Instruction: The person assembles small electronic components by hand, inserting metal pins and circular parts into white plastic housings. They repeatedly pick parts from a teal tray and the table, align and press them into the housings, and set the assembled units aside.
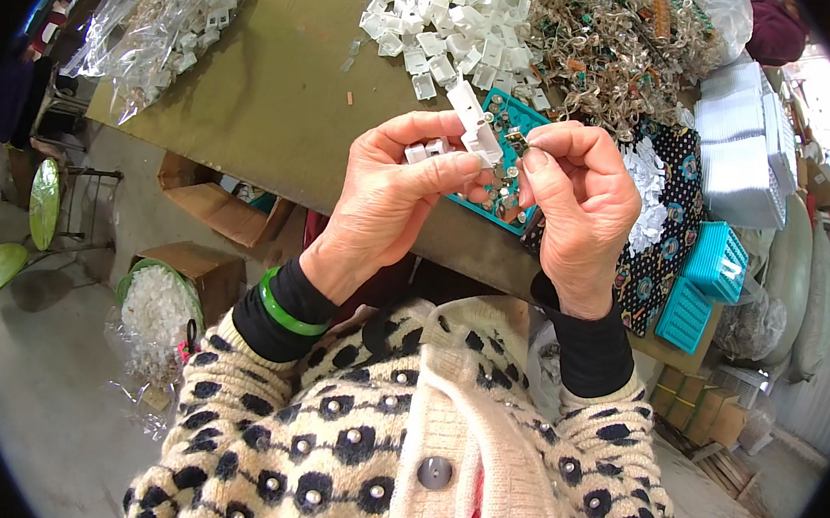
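Between the thumb and fingers of my left hand [382, 182] is a white plastic housing [477, 134], tilted with its hollow side showing. More small white plastic pieces [428, 150] are tucked in the same hand. My right hand [588, 200], closed in a pinch just right of the housing, grips a small dark circuit board [517, 143]; its details are too small to make out. The two parts are close together, and I cannot tell whether they touch. Beneath both hands lies a teal tray [524, 109] holding several small round metallic parts, partly hidden by my fingers.
A heap of white housings [446, 15] and a tangle of wired parts [611, 49] cover the table's far side. A clear bag [175, 16] lies far left. White flat pieces [644, 195] rest on patterned cloth [674, 173] at right, near stacked trays [741, 140] and teal baskets [716, 261].
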A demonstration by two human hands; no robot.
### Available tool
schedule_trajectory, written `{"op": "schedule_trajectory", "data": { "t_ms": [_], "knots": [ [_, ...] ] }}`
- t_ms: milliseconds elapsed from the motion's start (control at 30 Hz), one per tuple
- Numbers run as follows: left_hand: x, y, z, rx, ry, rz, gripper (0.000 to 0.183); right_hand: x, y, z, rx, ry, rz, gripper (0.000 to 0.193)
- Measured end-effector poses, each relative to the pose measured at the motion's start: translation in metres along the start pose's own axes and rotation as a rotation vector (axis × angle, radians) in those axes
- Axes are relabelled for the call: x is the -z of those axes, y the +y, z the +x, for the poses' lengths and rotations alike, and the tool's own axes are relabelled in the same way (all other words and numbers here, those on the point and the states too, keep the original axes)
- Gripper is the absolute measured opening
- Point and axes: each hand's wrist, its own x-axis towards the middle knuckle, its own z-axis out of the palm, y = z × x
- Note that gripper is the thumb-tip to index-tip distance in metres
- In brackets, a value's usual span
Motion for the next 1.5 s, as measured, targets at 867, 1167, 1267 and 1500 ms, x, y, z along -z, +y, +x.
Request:
{"op": "schedule_trajectory", "data": {
  "t_ms": [867, 1167, 1267, 1500],
  "knots": [
    [0.011, 0.007, 0.016, -0.071, -0.039, 0.053, 0.023, -0.009, -0.008, 0.016, -0.334, -0.159, 0.227, 0.011],
    [0.003, 0.009, 0.017, -0.093, 0.055, 0.153, 0.017, -0.018, 0.018, 0.016, 0.198, -0.098, -0.252, 0.008],
    [-0.001, 0.012, 0.018, -0.052, 0.085, 0.123, 0.016, -0.018, 0.023, 0.013, 0.271, -0.013, -0.336, 0.015],
    [-0.009, 0.009, 0.018, -0.105, 0.156, 0.194, 0.014, -0.014, 0.021, 0.009, 0.465, 0.036, -0.763, 0.019]
  ]
}}
